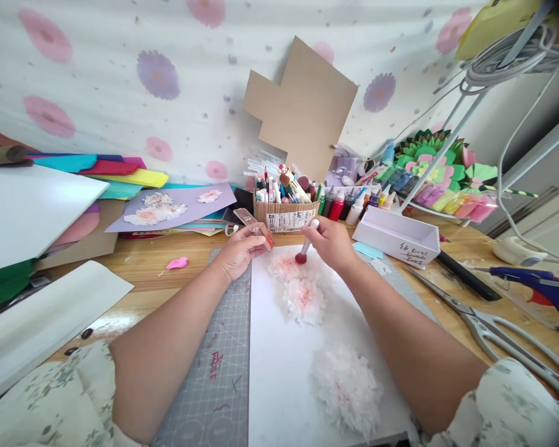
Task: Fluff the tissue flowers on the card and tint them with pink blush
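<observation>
My right hand (331,242) grips a makeup brush (308,241) with a white handle, its dark red bristles low over the farthest white paper flower (284,267). Between the fingers of my left hand (241,251) is a small blush compact (257,227), its clear lid open and pink-orange powder inside. A second ruffled flower (304,299) with a pinkish centre lies just below the first. Nearer to me sits a larger flower (347,391), faintly pink in the middle. All three rest on a white sheet (274,379).
Under the sheet is a grey cutting mat (200,372). Large scissors (484,323) and a blue glue gun (540,285) lie at right. A cardboard box (289,217) of pens and brushes stands behind my hands, beside a white box (395,233). Coloured papers (121,171) pile up at left.
</observation>
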Demonstrator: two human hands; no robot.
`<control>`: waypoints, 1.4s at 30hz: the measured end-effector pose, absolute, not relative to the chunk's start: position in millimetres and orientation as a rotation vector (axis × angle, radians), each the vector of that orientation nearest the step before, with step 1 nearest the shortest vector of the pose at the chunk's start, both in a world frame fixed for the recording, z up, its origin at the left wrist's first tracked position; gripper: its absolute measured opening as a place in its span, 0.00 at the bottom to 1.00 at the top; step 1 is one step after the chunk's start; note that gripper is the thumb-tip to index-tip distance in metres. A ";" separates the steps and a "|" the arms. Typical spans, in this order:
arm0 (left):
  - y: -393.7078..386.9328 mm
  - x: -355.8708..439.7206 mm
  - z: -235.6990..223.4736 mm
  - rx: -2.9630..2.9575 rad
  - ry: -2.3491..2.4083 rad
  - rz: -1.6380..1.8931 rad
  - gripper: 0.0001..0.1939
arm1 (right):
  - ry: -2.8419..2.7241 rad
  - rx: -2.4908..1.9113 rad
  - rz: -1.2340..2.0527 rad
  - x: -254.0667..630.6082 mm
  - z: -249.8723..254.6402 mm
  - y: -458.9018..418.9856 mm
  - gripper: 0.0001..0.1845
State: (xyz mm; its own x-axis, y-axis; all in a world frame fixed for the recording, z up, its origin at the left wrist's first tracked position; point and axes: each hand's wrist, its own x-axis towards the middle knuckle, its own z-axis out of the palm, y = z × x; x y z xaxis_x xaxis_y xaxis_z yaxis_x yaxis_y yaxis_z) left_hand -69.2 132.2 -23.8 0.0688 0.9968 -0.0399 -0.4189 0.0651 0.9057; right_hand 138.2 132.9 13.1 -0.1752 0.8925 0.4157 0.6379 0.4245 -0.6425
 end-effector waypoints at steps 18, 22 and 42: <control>133.3 -70.1 -27.5 0.923 0.862 1.305 0.22 | -1.948 -1.218 0.461 132.1 10.5 131.9 0.16; 130.4 -70.3 -25.7 0.977 0.848 1.308 0.25 | -1.866 -1.168 0.462 139.8 24.8 138.3 0.16; 132.9 11.0 26.3 1.499 0.733 0.803 0.37 | -1.729 -1.127 0.658 250.3 12.9 93.6 0.11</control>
State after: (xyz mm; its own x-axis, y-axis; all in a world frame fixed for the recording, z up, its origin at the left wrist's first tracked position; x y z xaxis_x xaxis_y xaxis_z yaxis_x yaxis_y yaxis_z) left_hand 11.0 132.9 26.3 0.5595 0.8260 0.0685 -0.0075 -0.0776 0.9970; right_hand 250.3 93.6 12.9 -0.1384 0.8996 0.4142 0.3971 0.4336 -0.8089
